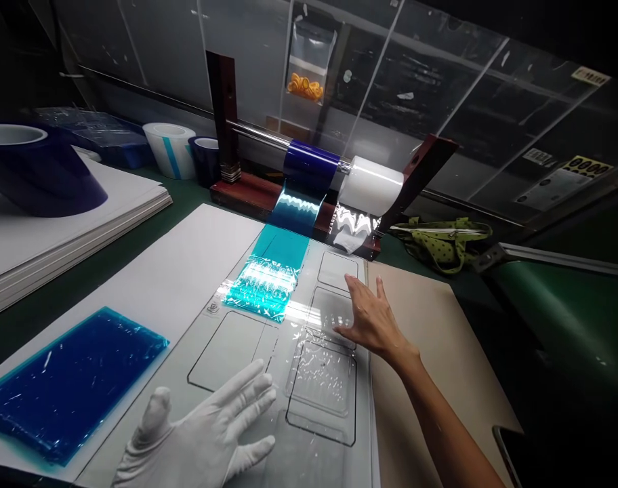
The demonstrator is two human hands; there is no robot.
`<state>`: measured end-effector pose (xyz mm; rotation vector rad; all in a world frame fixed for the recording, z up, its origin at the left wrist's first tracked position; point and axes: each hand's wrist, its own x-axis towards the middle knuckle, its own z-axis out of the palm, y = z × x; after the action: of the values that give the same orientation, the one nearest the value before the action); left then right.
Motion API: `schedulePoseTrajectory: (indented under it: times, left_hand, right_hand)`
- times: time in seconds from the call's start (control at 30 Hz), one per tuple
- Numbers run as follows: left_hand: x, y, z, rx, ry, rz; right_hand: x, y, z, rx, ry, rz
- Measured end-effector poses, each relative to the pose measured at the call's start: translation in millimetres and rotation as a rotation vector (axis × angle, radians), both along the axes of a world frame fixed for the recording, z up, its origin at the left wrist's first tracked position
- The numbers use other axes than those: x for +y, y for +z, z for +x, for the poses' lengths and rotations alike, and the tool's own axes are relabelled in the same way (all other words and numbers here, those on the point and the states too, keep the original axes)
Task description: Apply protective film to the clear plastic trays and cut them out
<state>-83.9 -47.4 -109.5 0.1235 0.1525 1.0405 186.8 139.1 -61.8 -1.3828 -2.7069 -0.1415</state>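
Observation:
My left hand [202,434], in a white glove, has its fingers spread over the lower part of a clear sheet [161,407] marked with black rounded outlines. Bare and open, my right hand [374,317] is over the sheet's right side, beside a clear rectangular piece [323,373]. I cannot tell whether either hand touches the surface. A strip of blue film [276,261] runs from a dark blue roll [312,165] onto the sheet, its near end shiny and wrinkled. Clear film [354,227] hangs from the white roll [375,184] beside it.
A wooden stand [423,173] holds both rolls on a metal rod. Blue film pieces [80,379] lie at left on white board [181,254]. Behind are a board stack [136,211] with a large blue roll [49,173], smaller rolls, and a green pouch [441,240]. A phone-like object [507,454] lies lower right.

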Motion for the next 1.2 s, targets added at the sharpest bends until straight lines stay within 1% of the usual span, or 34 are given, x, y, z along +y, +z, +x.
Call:
schedulePoseTrajectory:
  times: [0.13,0.2,0.23,0.3,0.33,0.37,0.4,0.47,0.5,0.57,0.63,0.7,0.73,0.77,0.83,0.9,0.97,1.03,1.07,1.13,1.2]
  left_hand:
    - [7.8,-1.2,-10.1,0.074,-0.003,0.021]
    - [16.9,3.2,-20.4,0.175,0.018,0.055]
    - [23.9,7.8,-26.4,0.279,0.027,0.084]
    - [43.7,21.9,-38.4,0.615,0.097,0.148]
    - [56.8,30.8,-43.7,0.825,0.143,0.177]
    - [72.0,40.2,-48.0,1.040,0.233,0.200]
    - [89.1,49.1,-51.4,1.208,0.273,0.207]
    - [127.8,62.7,-55.3,1.520,0.227,0.147]
    - [148.6,66.1,-56.1,1.649,0.237,0.154]
    - [190.2,65.2,-56.8,1.739,0.281,0.156]
    - [227.0,57.2,-57.0,1.846,0.299,0.146]
    - [253.0,48.0,-56.5,1.925,0.285,0.157]
    - [260.5,44.7,-55.9,1.948,0.281,0.165]
    - [264.0,42.6,-55.0,1.957,0.281,0.174]
    - [259.7,42.1,-52.8,1.928,0.287,0.204]
    - [243.8,44.9,-51.2,1.843,0.284,0.233]
    - [222.0,47.9,-51.4,1.743,0.266,0.230]
    - [198.7,49.4,-53.6,1.667,0.240,0.191]
    - [187.2,49.9,-55.1,1.641,0.227,0.163]
    - [165.3,51.6,-58.4,1.597,0.212,0.109]
    - [144.8,56.1,-61.0,1.548,0.213,0.087]
  right_hand:
    - [4.3,-5.2,1.0,-0.007,0.017,-0.004]
    - [4.9,-5.6,2.9,-0.010,0.016,-0.007]
    - [4.3,-5.0,4.5,-0.010,0.010,-0.004]
    - [0.3,-2.4,9.3,-0.002,-0.006,0.018]
    - [-3.2,-0.7,12.0,0.007,-0.013,0.036]
    - [-7.7,1.2,14.8,0.019,-0.020,0.053]
    - [-13.1,3.0,17.2,0.032,-0.024,0.066]
    - [-25.7,5.9,20.8,0.058,-0.026,0.073]
    - [-32.4,6.6,21.9,0.071,-0.023,0.071]
    - [-45.2,6.6,22.7,0.096,-0.004,0.071]
    - [-55.7,5.0,23.0,0.120,0.020,0.081]
    - [-63.1,3.4,23.8,0.141,0.034,0.100]
    - [-65.8,3.0,24.5,0.152,0.040,0.112]
    - [-68.0,3.1,25.4,0.163,0.044,0.126]
    - [-71.9,5.1,27.5,0.191,0.052,0.155]
    - [-76.5,9.4,28.7,0.234,0.055,0.164]
    - [-82.2,15.0,26.7,0.331,0.040,0.112]
    - [-88.2,19.9,19.1,0.503,-0.025,-0.013]
    - [-90.6,21.5,12.7,0.611,-0.083,-0.103]
    - [-92.7,21.7,-5.8,0.835,-0.231,-0.320]
    - [-90.6,18.0,-30.1,1.034,-0.353,-0.570]
